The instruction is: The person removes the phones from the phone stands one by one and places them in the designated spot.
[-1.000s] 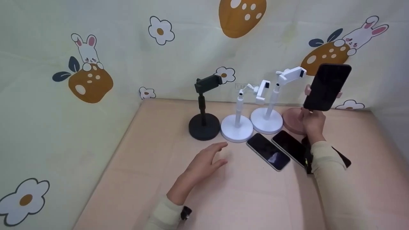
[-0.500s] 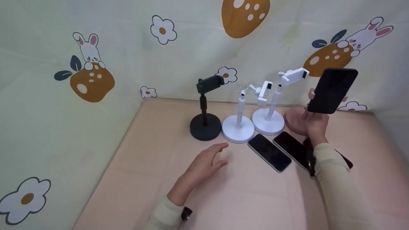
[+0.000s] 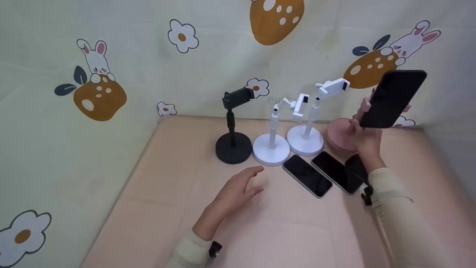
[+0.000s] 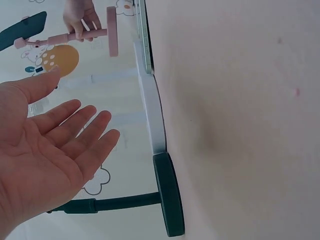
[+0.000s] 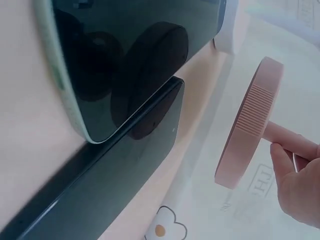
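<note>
My right hand [image 3: 368, 143] grips the pole of a pink phone stand [image 3: 339, 136] at the right. A black smartphone [image 3: 395, 97] sits in that stand's clamp, its screen toward me. In the right wrist view the pink stand's round base [image 5: 252, 122] is raised off the table and tilted, with fingers and thumb around the pole just above it. My left hand [image 3: 234, 193] hovers over the table in front of the stands, fingers loosely extended, thumb apart. Its palm [image 4: 45, 165] shows bare in the left wrist view.
A black phone stand [image 3: 233, 149] and two white ones, the left [image 3: 270, 152] and the right [image 3: 305, 141], stand in a row. Before them lie a left phone [image 3: 307, 176], a middle phone [image 3: 336, 172] and a right phone [image 3: 356, 165], partly behind my right arm. A patterned cloth wall rises behind.
My right hand has lifted the pink stand with its phone up off the table and slightly to the right. The left hand has stayed in place. The head view has shifted a little.
</note>
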